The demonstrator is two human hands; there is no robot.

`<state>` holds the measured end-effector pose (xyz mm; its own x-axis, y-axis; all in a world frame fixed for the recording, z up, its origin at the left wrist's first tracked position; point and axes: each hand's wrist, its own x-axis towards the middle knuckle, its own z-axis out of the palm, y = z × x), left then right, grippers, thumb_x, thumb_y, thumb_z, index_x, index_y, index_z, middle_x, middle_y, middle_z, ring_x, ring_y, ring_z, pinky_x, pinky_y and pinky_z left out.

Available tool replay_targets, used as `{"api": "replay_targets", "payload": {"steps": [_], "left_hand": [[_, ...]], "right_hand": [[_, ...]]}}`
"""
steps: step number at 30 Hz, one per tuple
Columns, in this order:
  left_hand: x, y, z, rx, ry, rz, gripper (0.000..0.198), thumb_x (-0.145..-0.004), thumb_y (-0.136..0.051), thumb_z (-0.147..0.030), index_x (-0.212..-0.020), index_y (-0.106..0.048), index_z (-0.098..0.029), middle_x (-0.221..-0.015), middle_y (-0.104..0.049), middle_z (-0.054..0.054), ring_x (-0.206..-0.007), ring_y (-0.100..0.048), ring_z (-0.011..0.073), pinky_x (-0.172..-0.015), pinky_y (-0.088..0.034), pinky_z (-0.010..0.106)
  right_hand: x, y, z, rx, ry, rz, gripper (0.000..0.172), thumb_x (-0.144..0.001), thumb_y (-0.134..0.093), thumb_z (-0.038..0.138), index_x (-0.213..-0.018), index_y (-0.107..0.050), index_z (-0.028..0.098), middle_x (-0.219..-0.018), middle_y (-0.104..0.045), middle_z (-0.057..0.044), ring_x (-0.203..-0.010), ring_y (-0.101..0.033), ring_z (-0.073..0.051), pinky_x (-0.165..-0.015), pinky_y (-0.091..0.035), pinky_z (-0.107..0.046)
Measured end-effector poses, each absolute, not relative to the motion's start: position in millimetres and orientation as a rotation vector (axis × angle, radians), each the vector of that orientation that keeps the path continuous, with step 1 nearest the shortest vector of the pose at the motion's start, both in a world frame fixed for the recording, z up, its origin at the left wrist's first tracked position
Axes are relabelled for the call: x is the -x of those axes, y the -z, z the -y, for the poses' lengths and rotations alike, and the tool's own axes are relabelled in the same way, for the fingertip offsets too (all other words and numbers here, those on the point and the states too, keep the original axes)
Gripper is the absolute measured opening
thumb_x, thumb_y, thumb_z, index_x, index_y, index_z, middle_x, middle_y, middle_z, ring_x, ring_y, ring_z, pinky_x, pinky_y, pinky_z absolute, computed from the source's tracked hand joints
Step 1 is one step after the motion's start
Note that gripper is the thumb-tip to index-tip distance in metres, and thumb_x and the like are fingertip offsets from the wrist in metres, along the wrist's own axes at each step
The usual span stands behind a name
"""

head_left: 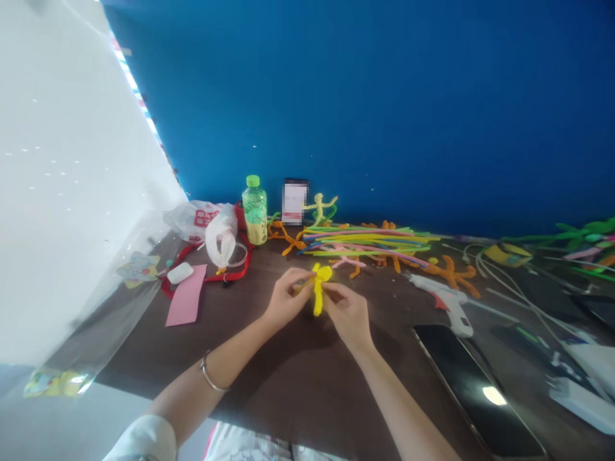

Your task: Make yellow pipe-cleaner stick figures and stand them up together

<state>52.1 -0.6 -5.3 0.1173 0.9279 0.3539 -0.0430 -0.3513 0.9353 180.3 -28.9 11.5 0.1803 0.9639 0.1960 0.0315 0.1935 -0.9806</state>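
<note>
Tightly, a yellow pipe-cleaner figure (318, 289) gripped between left hand (287, 297) and right hand (348, 313), held left of a glue gun (444, 301)

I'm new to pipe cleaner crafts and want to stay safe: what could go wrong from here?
The yellow pipe cleaner figure is pinched close between the left hand and right hand, so a sharp wire end might prick the fingers. The white glue gun lies near the right hand; if hot, it could burn. The smartphone beside the right forearm could get knocked.
</note>
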Motion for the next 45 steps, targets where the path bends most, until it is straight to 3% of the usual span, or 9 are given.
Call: {"api": "replay_targets", "payload": {"steps": [7, 12, 14, 24, 33, 40, 43, 45], "left_hand": [[-52, 3, 6, -1.445, -1.186, -0.9, 0.039, -0.066, -0.064, -0.035, -0.1, -0.058, -0.016, -0.09, -0.061, 0.007, -0.057, -0.053, 0.008, -0.05, -0.041, 0.018], [-60, -2, 7, -1.142, -1.199, -0.897, 0.036, -0.072, -0.053, -0.048, -0.077, -0.055, -0.012, -0.05, -0.052, -0.002, -0.039, -0.048, 0.0081, -0.041, -0.04, 0.02], [-62, -6, 7, -1.007, -1.2, -0.901, 0.038, -0.071, -0.053, -0.051, -0.068, -0.051, -0.012, -0.043, -0.048, -0.003, -0.036, -0.048, 0.0091, -0.039, -0.04, 0.021], [-60, -6, 2, -0.701, -1.185, -0.854, 0.036, -0.059, -0.069, -0.04, -0.076, -0.057, -0.01, -0.055, -0.061, 0.002, -0.047, -0.058, 0.0121, -0.05, -0.048, 0.023], [-55, -2, -2, -0.605, -1.131, -0.716, 0.028, -0.057, -0.073, -0.024, -0.077, -0.062, -0.009, -0.067, -0.066, 0.006, -0.061, -0.063, 0.0142, -0.065, -0.051, 0.026], [-52, 3, -7, -0.577, -1.118, -0.694, 0.023, -0.056, -0.074, -0.022, -0.07, -0.06, -0.01, -0.058, -0.062, 0.002, -0.049, -0.054, 0.0061, -0.054, -0.043, 0.018], [-52, 6, -9, -0.571, -1.108, -0.688, 0.028, -0.055, -0.075, -0.023, -0.074, -0.06, -0.011, -0.057, -0.062, 0.002, -0.05, -0.055, 0.0063, -0.054, -0.043, 0.018], [-52, 6, -9, -0.573, -1.11, -0.707, 0.03, -0.053, -0.076, -0.024, -0.075, -0.06, -0.011, -0.059, -0.063, 0.002, -0.053, -0.057, 0.0079, -0.056, -0.044, 0.019]], "right_hand": [[-183, -4, 29, 1.116, -0.692, 1.445, 0.013, -0.07, -0.058, 0.021, -0.08, -0.065, 0.021, -0.076, -0.062, -0.003, -0.069, -0.058, -0.016, -0.063, -0.048, -0.028], [-180, -6, 32, 1.132, -0.421, 1.65, 0.016, -0.078, -0.051, 0.018, -0.086, -0.064, 0.022, -0.079, -0.063, -0.004, -0.074, -0.059, -0.016, -0.069, -0.048, -0.029], [-178, -7, 33, 1.122, -0.246, 1.665, 0.016, -0.078, -0.05, 0.016, -0.086, -0.064, 0.022, -0.082, -0.064, -0.004, -0.076, -0.06, -0.016, -0.071, -0.049, -0.029], [-182, 2, 33, 1.121, 0.224, 1.732, 0.019, -0.077, -0.052, 0.011, -0.089, -0.063, 0.021, -0.082, -0.067, -0.005, -0.077, -0.062, -0.016, -0.073, -0.05, -0.028], [-181, -1, 30, 1.197, 0.155, 1.603, 0.014, -0.078, -0.053, 0.016, -0.081, -0.065, 0.02, -0.078, -0.067, -0.005, -0.071, -0.063, -0.016, -0.068, -0.051, -0.028], [-187, -9, 33, 1.151, 0.059, 1.641, 0.02, -0.079, -0.048, 0.015, -0.089, -0.064, 0.02, -0.083, -0.067, -0.006, -0.079, -0.062, -0.018, -0.073, -0.048, -0.033], [-193, -12, 30, 1.216, 0.046, 1.509, 0.02, -0.08, -0.048, 0.019, -0.091, -0.064, 0.019, -0.087, -0.067, -0.007, -0.085, -0.06, -0.02, -0.08, -0.045, -0.038], [-195, -12, 26, 1.231, -0.171, 1.445, 0.018, -0.079, -0.051, 0.024, -0.089, -0.065, 0.019, -0.089, -0.067, -0.007, -0.085, -0.061, -0.02, -0.078, -0.047, -0.037]]}}
